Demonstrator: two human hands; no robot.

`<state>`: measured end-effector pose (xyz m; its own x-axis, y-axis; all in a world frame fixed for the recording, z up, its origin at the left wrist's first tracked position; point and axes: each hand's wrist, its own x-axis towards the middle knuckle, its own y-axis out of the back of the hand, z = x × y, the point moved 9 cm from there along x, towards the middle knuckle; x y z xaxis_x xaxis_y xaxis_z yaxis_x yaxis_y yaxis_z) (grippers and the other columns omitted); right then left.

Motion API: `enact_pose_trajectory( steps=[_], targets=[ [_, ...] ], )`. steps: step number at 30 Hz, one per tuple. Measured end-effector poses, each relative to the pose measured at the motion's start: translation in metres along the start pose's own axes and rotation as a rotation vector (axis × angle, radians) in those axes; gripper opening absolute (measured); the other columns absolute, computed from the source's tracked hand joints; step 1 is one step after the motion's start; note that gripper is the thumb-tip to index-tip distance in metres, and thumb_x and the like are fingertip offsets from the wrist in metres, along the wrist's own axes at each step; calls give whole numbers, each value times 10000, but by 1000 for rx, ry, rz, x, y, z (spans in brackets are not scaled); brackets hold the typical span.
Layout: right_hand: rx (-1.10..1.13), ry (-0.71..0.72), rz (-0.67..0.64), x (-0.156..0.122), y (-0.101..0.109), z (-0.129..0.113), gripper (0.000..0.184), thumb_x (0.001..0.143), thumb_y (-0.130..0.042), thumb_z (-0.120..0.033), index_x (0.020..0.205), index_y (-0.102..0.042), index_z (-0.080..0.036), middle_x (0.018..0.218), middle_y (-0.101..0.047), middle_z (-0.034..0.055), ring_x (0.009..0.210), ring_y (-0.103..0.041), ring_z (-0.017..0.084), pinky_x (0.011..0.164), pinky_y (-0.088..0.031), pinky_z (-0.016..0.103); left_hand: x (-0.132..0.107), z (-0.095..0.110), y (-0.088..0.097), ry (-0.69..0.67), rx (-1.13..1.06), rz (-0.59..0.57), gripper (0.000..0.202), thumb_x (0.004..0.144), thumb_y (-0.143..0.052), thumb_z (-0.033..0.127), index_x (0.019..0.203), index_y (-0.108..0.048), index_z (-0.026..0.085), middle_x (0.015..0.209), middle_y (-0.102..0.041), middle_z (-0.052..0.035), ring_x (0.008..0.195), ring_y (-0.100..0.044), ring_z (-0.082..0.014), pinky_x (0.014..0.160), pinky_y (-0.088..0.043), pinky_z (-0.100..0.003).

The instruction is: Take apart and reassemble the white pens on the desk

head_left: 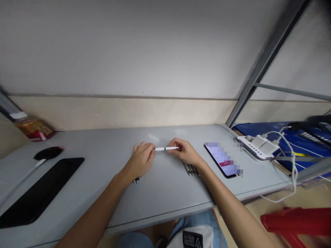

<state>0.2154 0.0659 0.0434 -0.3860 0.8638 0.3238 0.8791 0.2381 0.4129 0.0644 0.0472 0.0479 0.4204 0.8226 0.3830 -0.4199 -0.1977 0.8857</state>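
Note:
A slim white pen (165, 148) with a dark band at its middle is held level just above the grey desk (165, 193). My left hand (141, 161) pinches its left end and my right hand (184, 152) pinches its right end. Both hands have their fingers closed. Several metallic pens (191, 169) lie on the desk under my right wrist. The tips of other pens (136, 180) stick out from below my left wrist.
A lit phone (223, 162) lies to the right of my hands. Beyond it sits a white power strip (254, 148) with chargers and cables. A black tablet (38, 193), a black mouse (48, 153) and a snack packet (34, 129) are at the left. A red stool (297, 222) stands at lower right.

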Motion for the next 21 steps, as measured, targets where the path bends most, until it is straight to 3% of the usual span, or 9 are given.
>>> enact_pose_trajectory(
  steps=[2, 7, 10, 13, 17, 21],
  targets=[
    [-1, -39, -40, 1, -4, 4, 254, 826, -599, -425, 853, -605, -172, 664, -499, -26, 591, -425, 106, 555, -325, 227, 0, 0, -1, -9, 0, 2, 213, 959, -330, 245, 901, -530, 199, 838, -596, -16, 884, -509, -193, 768, -292, -342],
    [-47, -110, -53, 0, -5, 8, 392, 879, -493, -496, 717, -590, -153, 571, -439, -37, 532, -364, 95, 507, -279, 230, 0, -1, -1, -15, 0, 15, 215, 955, -329, 244, 907, -535, 201, 838, -596, -19, 873, -513, -190, 763, -296, -336],
    [-50, -66, -30, -1, -3, 3, 294, 828, -593, -450, 891, -634, -166, 646, -476, -35, 580, -410, 102, 542, -314, 224, -1, -2, -1, -14, 5, 17, 203, 942, -343, 239, 897, -537, 197, 813, -585, -19, 855, -514, -192, 764, -302, -336],
    [-58, 7, -13, -1, -1, -4, 307, 781, -665, -363, 1036, -615, -201, 702, -499, -37, 613, -441, 105, 585, -342, 220, -1, -2, -2, -4, 7, 9, 199, 932, -348, 235, 885, -538, 194, 795, -575, -17, 833, -512, -190, 772, -310, -338],
    [-96, 1, -33, -1, -3, -2, 227, 853, -576, -390, 892, -641, -176, 652, -507, -27, 593, -428, 107, 570, -324, 224, 0, -1, -2, -2, -5, 0, 208, 931, -341, 235, 891, -541, 195, 794, -566, -17, 826, -505, -187, 778, -320, -339],
    [-149, -42, -30, 0, -3, 1, 386, 917, -451, -447, 720, -620, -161, 577, -461, -26, 559, -395, 108, 550, -299, 234, 0, 1, -1, -7, -19, -7, 212, 932, -329, 225, 887, -534, 198, 787, -553, -13, 822, -502, -185, 783, -327, -344]
  ],
)
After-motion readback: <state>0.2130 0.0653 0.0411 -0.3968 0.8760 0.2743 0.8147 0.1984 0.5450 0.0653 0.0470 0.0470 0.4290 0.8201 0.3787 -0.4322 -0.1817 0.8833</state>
